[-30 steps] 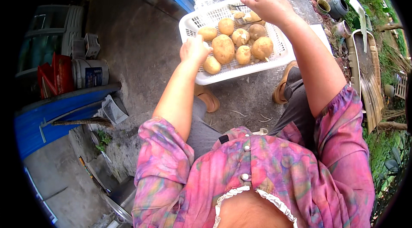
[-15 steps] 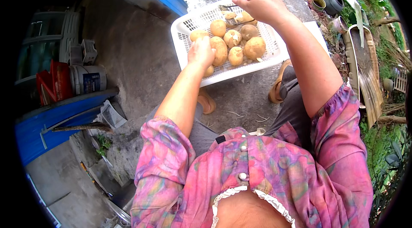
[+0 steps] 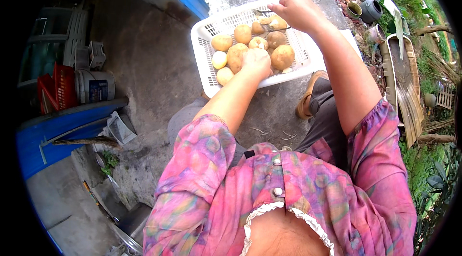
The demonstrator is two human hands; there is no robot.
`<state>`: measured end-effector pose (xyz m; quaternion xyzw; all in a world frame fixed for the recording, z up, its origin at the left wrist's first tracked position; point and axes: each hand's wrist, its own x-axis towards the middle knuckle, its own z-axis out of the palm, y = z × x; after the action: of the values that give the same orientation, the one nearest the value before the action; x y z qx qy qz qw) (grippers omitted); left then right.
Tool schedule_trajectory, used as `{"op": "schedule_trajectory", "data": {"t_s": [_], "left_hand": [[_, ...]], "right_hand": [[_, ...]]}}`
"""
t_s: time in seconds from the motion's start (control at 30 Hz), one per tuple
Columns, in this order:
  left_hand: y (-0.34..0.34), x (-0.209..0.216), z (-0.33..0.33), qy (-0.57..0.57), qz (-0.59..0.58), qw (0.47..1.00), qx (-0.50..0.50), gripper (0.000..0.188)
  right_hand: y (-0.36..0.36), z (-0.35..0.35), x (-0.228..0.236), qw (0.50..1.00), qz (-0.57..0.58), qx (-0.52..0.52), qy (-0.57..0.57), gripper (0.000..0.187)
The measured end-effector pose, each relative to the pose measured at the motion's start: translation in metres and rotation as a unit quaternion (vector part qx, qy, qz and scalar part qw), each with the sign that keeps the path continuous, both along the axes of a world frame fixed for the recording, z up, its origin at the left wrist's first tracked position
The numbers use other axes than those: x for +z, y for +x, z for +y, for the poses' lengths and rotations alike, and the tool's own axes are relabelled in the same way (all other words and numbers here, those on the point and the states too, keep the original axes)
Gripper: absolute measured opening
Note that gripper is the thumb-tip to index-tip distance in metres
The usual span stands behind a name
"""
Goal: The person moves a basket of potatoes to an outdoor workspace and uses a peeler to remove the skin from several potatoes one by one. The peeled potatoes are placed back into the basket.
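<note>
A white slatted plastic basket [image 3: 207, 70] holds several brown potatoes [image 3: 237, 57]. One paler yellow potato [image 3: 219, 59] lies by its left side. My left hand [image 3: 257, 63] reaches into the near part of the basket, its fingers closed around a small potato that the hand mostly hides. At the far right corner my right hand [image 3: 297, 11] is closed on a thin dark tool [image 3: 279, 29] whose exact kind I cannot make out. The tool hangs over the potatoes at the far end, including one whose peel is partly off [image 3: 277, 22].
A white surface [image 3: 332, 51] shows beneath the basket's right end. My sandalled foot [image 3: 308, 94] stands close in front. Pots [image 3: 370, 11] and a long trough [image 3: 399, 63] lie to the right; a red crate [image 3: 62, 87] and a white bucket [image 3: 98, 87] stand left.
My left hand has moved right from the basket's left side to its near middle, uncovering the pale potato. The right hand stays at the far corner with the dark tool.
</note>
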<state>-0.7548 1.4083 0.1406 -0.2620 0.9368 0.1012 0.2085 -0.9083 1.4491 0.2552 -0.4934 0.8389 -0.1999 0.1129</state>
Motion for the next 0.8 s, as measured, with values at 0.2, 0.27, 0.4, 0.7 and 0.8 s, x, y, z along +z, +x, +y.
{"op": "schedule_trajectory", "data": {"t_s": [0.2,0.27,0.4,0.7,0.8], "left_hand": [[-0.005,0.018,-0.001,0.04,0.008,0.992,0.119,0.045],[0.001,0.04,-0.015,0.124,0.027,0.969,0.212,0.046],[0.034,0.052,-0.061,0.631,0.231,0.649,0.358,0.021],[0.077,0.118,-0.059,0.792,0.341,0.362,0.353,0.047],[0.079,0.125,-0.044,0.729,0.371,0.376,0.437,0.044]], "right_hand": [[-0.005,0.006,0.002,1.0,-0.019,-0.017,-0.009,0.043],[-0.004,0.004,0.008,0.999,-0.033,-0.021,-0.008,0.044],[0.002,-0.002,0.024,0.997,-0.059,-0.016,0.041,0.045],[0.033,-0.008,0.04,0.997,-0.057,0.05,-0.023,0.045],[0.052,-0.008,0.029,0.99,0.019,0.097,-0.099,0.042]]}}
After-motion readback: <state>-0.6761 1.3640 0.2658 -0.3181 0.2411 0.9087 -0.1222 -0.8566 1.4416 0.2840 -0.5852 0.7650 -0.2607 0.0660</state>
